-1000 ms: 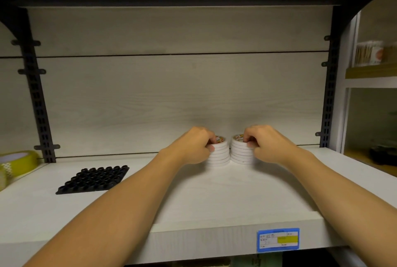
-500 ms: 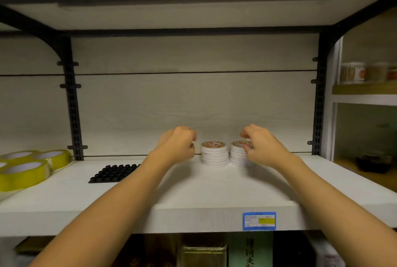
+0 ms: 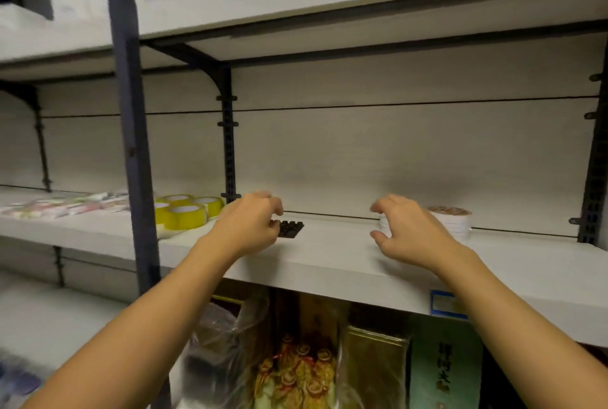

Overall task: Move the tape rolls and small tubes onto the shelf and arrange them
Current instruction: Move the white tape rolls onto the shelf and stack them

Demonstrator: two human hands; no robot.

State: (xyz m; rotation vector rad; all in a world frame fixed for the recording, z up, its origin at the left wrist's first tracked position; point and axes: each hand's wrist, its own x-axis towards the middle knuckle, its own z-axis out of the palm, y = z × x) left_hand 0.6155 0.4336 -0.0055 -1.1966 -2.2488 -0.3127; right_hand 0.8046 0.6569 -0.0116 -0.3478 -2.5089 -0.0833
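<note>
Both bare hands are raised over the pale, wood-grained shelf (image 3: 329,254), which has a flat, squared front lip. The left hand (image 3: 248,227) has its fingers curled loosely inward, holding nothing that I can see, its fingertips just in front of a small black tray (image 3: 291,229) with a moulded grid of round sockets. The right hand (image 3: 406,234) is spread, thumb and fingers well apart, empty, hovering just in front of two short stacks of thin white tape rolls (image 3: 452,221). The nearer stack is mostly hidden behind the fingers; the farther one shows a printed round top and ribbed white sides. These stacks stand near the back panel, toward the right end of the shelf. To the left, past the dark slotted upright (image 3: 228,158), a cluster of glossy yellow tape rolls (image 3: 184,212) lies flat with pale cores showing. Between the black tray and the white stacks the board is bare and smooth, open from back panel to front edge. A blue-bordered label (image 3: 447,305) sits on the front lip under the right forearm. The whole view is slightly blurred.
</note>
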